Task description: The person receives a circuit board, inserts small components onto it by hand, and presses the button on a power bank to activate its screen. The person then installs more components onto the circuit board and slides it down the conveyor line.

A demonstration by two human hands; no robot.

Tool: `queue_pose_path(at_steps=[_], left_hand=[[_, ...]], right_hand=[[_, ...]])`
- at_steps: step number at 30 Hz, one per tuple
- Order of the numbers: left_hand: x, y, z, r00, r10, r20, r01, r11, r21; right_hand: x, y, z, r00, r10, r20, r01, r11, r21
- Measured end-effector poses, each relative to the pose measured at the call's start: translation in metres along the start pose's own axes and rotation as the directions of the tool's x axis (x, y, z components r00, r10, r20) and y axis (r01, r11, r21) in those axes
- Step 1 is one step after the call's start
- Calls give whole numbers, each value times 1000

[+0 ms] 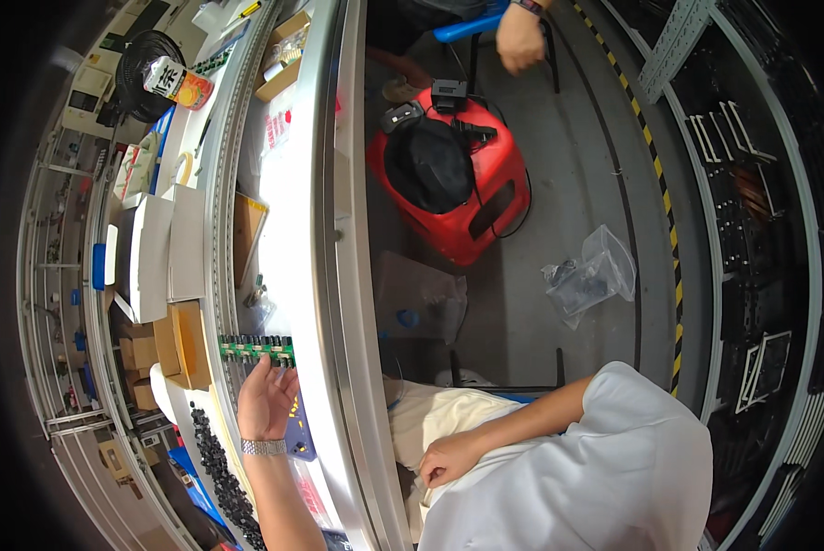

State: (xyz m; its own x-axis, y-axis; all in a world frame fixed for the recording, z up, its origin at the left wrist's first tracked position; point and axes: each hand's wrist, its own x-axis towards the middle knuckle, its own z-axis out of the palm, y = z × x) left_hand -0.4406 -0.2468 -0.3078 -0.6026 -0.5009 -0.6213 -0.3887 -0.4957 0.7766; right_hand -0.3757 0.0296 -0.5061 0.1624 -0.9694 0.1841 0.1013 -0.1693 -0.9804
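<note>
My left hand point(267, 401), with a metal-banded watch on its wrist, reaches over the white workbench point(283, 234). Its thumb and fingers close on the near edge of a narrow green circuit board strip point(258, 349) carrying a row of dark components. The strip lies crosswise between the metal rail and the bench top. My right hand point(449, 459) rests loosely closed on my lap, on beige trousers point(435, 411), with nothing visible in it. Just right of my left wrist is a blue piece with yellow bits point(300, 433). Many small black parts point(217, 468) lie in a white tray left of my forearm.
A red stool point(499, 197) holding a black bag point(428, 165) stands on the floor beyond. Clear plastic bags point(596, 275) lie nearby. Another person's hand point(519, 46) is at the top by a blue seat. Boxes point(187, 239) line the bench; racks point(752, 230) stand right.
</note>
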Motion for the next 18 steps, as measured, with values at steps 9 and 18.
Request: queue_pose_path(at_steps=[9,18], left_hand=[[42,5,19,997,-57,44,54,997,50],[53,22,50,994,-24,107,17,998,63]], right_hand=[[1,-8,-12,998,43,39,-41,998,-46],[6,-9,-6,993,113,24,-114,993,14]])
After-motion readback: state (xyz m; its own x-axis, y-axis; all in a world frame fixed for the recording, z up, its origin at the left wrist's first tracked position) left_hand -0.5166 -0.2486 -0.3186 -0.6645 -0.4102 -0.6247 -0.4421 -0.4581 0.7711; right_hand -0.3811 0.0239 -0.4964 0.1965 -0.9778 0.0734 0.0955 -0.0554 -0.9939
